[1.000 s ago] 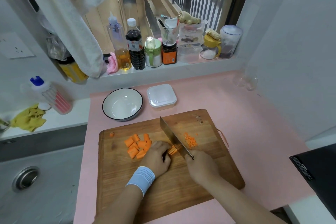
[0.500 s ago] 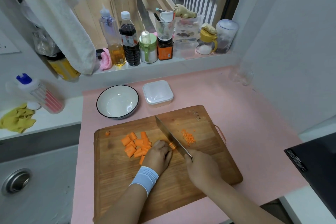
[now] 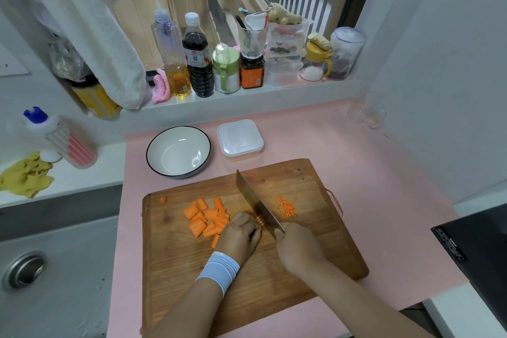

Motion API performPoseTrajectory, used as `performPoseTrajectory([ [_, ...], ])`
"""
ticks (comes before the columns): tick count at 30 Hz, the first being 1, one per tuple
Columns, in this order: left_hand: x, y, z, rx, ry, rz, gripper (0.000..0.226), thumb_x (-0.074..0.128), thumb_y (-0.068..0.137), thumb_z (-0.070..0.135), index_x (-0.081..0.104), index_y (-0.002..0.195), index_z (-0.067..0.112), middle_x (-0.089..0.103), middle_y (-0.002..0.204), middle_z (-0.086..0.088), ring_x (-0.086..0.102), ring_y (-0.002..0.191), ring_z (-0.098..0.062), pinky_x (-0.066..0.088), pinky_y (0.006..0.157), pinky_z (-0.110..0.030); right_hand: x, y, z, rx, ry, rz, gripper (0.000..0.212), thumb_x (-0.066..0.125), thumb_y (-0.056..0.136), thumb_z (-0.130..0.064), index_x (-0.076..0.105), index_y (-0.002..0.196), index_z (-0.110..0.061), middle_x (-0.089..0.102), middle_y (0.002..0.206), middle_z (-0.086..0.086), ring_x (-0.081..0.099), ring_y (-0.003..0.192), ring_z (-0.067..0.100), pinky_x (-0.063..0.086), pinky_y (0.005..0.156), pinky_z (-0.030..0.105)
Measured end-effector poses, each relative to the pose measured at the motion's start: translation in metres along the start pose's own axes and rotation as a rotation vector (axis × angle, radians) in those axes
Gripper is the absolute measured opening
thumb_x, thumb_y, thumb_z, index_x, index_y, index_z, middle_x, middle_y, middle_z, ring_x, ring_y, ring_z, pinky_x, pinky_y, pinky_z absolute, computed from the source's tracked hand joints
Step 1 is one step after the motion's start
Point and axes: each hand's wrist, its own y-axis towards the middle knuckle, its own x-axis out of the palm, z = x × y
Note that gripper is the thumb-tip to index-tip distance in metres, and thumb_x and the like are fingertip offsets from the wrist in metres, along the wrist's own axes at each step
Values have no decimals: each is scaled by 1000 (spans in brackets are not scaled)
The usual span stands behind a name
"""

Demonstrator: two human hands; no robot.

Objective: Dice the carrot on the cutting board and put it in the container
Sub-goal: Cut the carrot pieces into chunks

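Observation:
A wooden cutting board [image 3: 315, 233] lies on the pink counter. Several carrot chunks [image 3: 207, 217] sit in a heap on its left half. A small pile of diced carrot [image 3: 286, 206] lies to the right of the blade. My left hand [image 3: 240, 234], with a white wristband, holds down a short carrot piece [image 3: 260, 220] with curled fingers. My right hand [image 3: 297, 248] grips the handle of a cleaver [image 3: 256, 202], whose blade stands on the board against that piece. A white bowl with a dark rim [image 3: 153, 155] and a lidded white container [image 3: 240, 138] stand behind the board.
Bottles and jars [image 3: 197, 63] line the window sill at the back. A towel [image 3: 90, 30] hangs at the upper left. A sink with a drain [image 3: 24, 271] is on the left, and a black appliance [image 3: 477, 255] on the right. One stray carrot bit [image 3: 163, 199] lies near the board's left corner.
The carrot piece under my left hand has grown shorter as the cleaver works along it, and my fingers have crept back. The camera view has shifted slightly.

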Motion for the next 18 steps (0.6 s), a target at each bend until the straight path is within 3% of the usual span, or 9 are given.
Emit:
performPoseTrajectory([
  [4,-1,0,1,2,7,8,8,75,78,3,72,77,10,63,81,0,56,84,-12,45,79,-15,0,2,-1,6,-12,2,31,37,106,-35,64,99,-24,65,87,-5,63,82,17,55,78,37],
  [9,-1,0,1,-9,7,10,7,75,78,4,72,77,10,63,81,1,56,84,-12,46,79,-17,-1,-10,1,-50,-25,42,30,36,107,-36,64,105,-27,63,87,-10,61,80,12,51,72,30],
  [18,-1,-1,1,-10,4,17,9,75,78,3,71,75,11,63,80,1,56,84,-12,47,78,-20,-2,-23,8,-52,-36,30,28,37,107,-35,64,104,-29,65,90,-11,63,85,9,53,77,28],
])
